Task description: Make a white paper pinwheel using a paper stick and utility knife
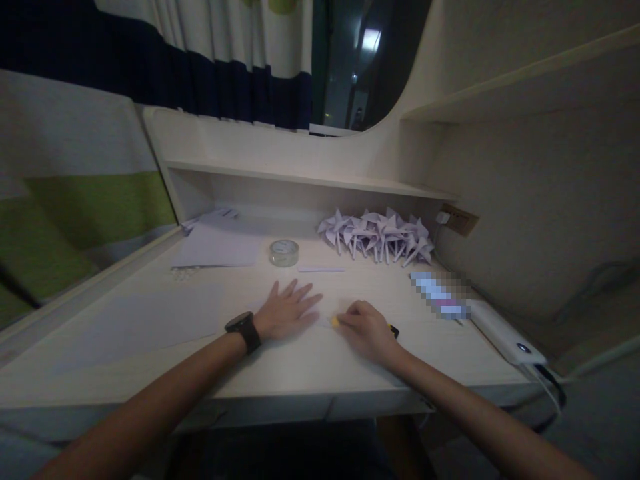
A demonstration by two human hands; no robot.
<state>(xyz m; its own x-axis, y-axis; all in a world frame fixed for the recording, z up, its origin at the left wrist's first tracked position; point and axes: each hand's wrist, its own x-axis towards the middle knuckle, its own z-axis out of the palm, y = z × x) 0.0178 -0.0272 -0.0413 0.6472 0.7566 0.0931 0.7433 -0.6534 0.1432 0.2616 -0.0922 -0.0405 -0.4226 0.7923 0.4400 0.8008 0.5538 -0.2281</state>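
My left hand (287,309) lies flat with fingers spread on a pale sheet of paper (320,320) on the desk (280,373). A black watch (244,330) sits on that wrist. My right hand (367,328) is closed around a small yellow-and-black tool (336,321), a cutter by its look, whose yellow tip touches the paper just right of my left fingertips. The tool's black end (394,330) sticks out past the hand.
A tape roll (284,253) stands behind my hands, a thin paper strip (321,269) beside it. Several white paper pinwheels (377,235) are heaped at the back right. Loose sheets (217,247) lie back left. A white power bank (505,332) with cable sits at right.
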